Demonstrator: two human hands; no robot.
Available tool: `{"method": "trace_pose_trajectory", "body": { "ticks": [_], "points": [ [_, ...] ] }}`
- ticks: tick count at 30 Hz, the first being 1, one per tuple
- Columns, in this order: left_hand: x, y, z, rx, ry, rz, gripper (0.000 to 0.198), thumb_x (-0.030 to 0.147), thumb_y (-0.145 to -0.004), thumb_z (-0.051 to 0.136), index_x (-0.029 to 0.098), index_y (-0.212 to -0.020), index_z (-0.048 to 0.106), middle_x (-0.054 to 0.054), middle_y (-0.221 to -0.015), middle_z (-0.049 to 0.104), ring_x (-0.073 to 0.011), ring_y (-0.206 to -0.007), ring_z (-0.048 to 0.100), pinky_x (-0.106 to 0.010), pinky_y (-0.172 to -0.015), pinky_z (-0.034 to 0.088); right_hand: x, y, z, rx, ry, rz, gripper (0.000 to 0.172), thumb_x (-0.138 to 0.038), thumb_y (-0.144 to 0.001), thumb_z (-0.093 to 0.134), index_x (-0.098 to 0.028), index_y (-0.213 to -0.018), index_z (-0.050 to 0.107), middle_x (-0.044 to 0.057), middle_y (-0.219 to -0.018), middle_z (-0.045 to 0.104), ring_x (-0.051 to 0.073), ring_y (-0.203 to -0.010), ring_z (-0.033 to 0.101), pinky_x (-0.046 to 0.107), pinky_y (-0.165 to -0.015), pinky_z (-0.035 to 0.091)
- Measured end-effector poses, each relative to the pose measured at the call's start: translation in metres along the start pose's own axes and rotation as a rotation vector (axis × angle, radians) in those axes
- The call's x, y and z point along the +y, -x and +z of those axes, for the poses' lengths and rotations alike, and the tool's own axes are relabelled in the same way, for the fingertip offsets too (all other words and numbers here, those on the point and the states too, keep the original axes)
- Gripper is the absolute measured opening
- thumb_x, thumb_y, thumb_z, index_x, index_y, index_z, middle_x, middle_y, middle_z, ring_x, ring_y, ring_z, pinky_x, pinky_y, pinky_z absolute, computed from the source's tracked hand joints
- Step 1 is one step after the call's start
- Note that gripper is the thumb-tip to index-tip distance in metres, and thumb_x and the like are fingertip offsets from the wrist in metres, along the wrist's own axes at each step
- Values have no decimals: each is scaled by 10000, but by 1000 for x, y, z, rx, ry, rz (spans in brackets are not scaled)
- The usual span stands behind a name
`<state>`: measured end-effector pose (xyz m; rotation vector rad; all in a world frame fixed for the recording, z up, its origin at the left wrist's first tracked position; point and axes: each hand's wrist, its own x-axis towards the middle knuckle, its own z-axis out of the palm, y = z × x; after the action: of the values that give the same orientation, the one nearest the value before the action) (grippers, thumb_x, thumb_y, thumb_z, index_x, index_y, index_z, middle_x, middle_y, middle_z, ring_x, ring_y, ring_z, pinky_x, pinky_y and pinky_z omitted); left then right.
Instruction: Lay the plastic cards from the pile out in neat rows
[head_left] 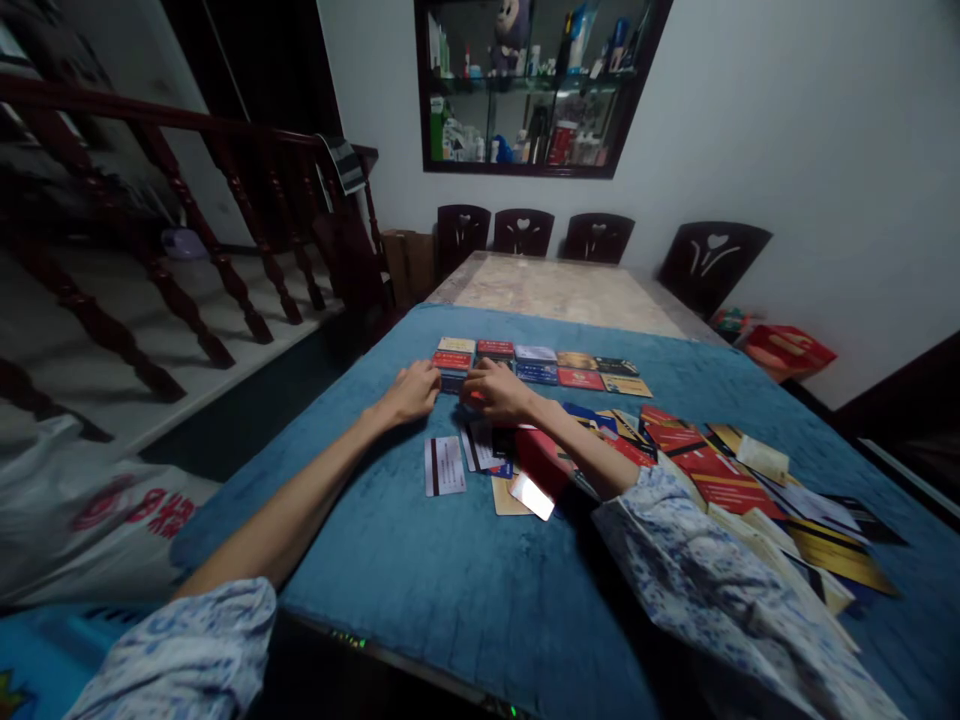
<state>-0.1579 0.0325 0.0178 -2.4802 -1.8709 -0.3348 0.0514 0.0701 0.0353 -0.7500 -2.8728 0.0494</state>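
left hand (411, 392): fingers curled at dark card (452, 382), can't tell if gripping
right hand (496, 390): grip unclear too, steadying its other edge
card rows (541, 363): neat grid, dark card lined up underneath

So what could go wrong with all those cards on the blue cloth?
1. The left hand and right hand meet at a dark card right beside the neat rows; a nudge might push those crooked.
2. The right forearm lies over loose cards, so pulling it back could drag them.
3. The sleeve hangs by the big pile and might sweep some along.
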Motion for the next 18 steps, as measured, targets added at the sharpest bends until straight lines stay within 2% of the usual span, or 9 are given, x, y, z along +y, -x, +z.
{"method": "trace_pose_trajectory", "body": {
  "ticks": [9,13,18],
  "points": [
    [0,26,9,28,74,13,149,169,-867,480,171,-882,628,-109,-1046,609,-265,-1032,559,-426,-946,462,-17,12,12,54,-69,-80,201,-220,-873,584,-236,-984,752,75,-1061,702,264,-1091,478,381,-883,372],
    [-1,32,4,-23,162,88,133,148,-819,503,168,-812,635,-87,-966,613,-231,-946,579,-380,-902,481,-24,13,16,28,-118,-113,188,-229,-842,649,-236,-999,754,69,-1058,698,255,-1084,479,384,-896,370],
    [-1,39,-3,-90,279,169,102,154,-775,533,168,-773,634,-41,-889,615,-175,-818,578,-310,-814,485,-30,16,18,-17,-181,-145,266,-373,-803,743,-213,-1015,748,83,-1053,672,262,-1072,460,402,-896,362]
  ]
}}
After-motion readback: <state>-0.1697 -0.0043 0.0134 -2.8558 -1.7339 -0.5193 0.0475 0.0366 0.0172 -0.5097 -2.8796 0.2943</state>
